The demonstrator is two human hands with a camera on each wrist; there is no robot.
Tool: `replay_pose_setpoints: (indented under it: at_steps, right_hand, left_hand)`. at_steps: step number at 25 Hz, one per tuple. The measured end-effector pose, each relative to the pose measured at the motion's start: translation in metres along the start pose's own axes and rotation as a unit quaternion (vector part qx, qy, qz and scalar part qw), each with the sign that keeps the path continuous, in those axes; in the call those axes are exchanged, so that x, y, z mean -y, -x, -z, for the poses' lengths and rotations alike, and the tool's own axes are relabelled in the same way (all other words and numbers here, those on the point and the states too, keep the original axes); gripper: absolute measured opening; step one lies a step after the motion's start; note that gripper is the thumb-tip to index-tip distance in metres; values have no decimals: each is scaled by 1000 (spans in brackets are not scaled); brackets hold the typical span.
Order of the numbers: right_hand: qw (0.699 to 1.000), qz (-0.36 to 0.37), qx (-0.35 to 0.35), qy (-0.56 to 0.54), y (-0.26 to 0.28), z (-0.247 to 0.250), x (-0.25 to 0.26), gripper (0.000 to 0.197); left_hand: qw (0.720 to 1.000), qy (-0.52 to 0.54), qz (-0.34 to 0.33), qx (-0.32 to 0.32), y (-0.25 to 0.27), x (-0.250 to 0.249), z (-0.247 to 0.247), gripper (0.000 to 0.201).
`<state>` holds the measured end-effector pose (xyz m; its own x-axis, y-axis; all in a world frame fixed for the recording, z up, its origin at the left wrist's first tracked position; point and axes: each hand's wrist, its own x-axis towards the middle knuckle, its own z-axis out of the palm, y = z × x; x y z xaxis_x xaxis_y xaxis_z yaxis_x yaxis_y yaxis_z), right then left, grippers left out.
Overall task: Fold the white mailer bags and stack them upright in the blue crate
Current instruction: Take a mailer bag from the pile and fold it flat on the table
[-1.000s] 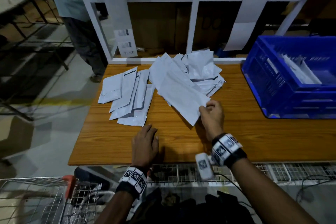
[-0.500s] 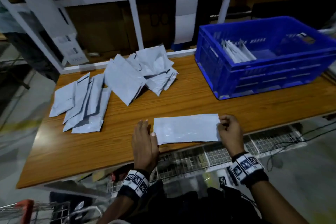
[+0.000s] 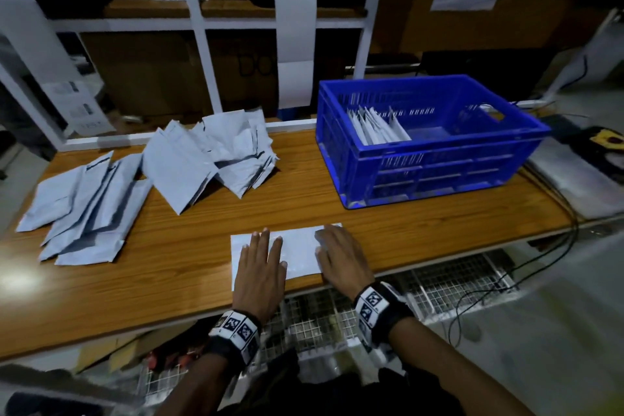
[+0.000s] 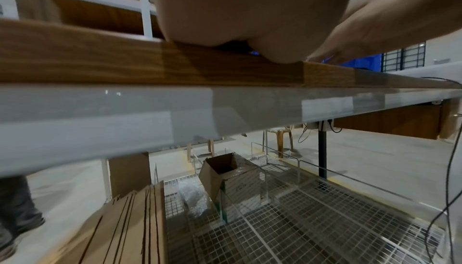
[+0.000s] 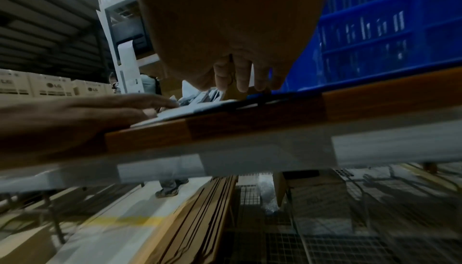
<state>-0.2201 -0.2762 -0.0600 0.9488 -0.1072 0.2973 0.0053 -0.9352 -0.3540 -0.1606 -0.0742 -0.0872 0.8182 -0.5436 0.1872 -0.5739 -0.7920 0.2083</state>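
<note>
Half a second back that mailer bag (image 3: 300,252) lay full length at the near edge of the tabletop (image 3: 189,267); now it's shorter, so the fold looks made. The left hand (image 3: 261,268) lies flat, fingers straight, on its left half; the right hand (image 3: 342,255), fingers slightly bent, presses the right end. Next stop, I'd guess, the blue crate (image 3: 439,172) far right.

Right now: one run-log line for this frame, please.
stage: flattening mailer bag at table front edge | left hand: flat on bag | right hand: flat on bag | blue crate: several folded bags upright
</note>
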Motion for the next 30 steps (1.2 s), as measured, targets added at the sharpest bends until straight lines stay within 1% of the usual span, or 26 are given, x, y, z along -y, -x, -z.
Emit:
replay_pose_setpoints:
  at_steps: [3,5,8,12,14,17,19,22,23,25,26,30]
  right_hand:
    - [998,-2,58,26,-14,-15,5,44]
    - [997,-1,74,30,-23,-24,3,50]
    - [995,-8,81,52,-25,-34,-6,57]
    - [992,-5,86,88,-32,-39,-17,57]
    - [989,-2,98,106,-37,-39,-22,56]
    - [989,-13,110,101,-38,-40,-21,57]
    - [990,-8,103,94,-37,-40,-22,57]
    - [987,12,129,97,-39,-33,-22,58]
    - [986,23,130,103,-39,-33,-22,58]
    - [987,32,119,103,-36,-26,-28,57]
    - [989,26,110,98,-35,-24,-29,57]
    - [991,-2,97,94,-27,-19,-34,58]
  left_hand:
    - [1000,-19,-8,9,-1,-3,-3,58]
    - [1000,-15,-3,18,-5,-4,-7,57]
    - [1000,-18,-15,15,-13,0,-13,56]
    - [999,-8,-15,27,-28,-6,-17,60]
    - [999,-17,-15,24,-32,-6,-20,62]
    - [999,-4,-21,36,-36,-4,-16,56]
    - [999,-14,-12,28,-36,-6,-11,54]
    - [999,-2,26,28,-30,-14,-12,51]
    - [998,7,49,29,-27,-17,-11,53]
    - [996,26,81,7,-27,-31,-8,62]
    - [996,28,85,0,-28,-36,-8,64]
    - [996,42,75,-8,-38,-51,-13,59]
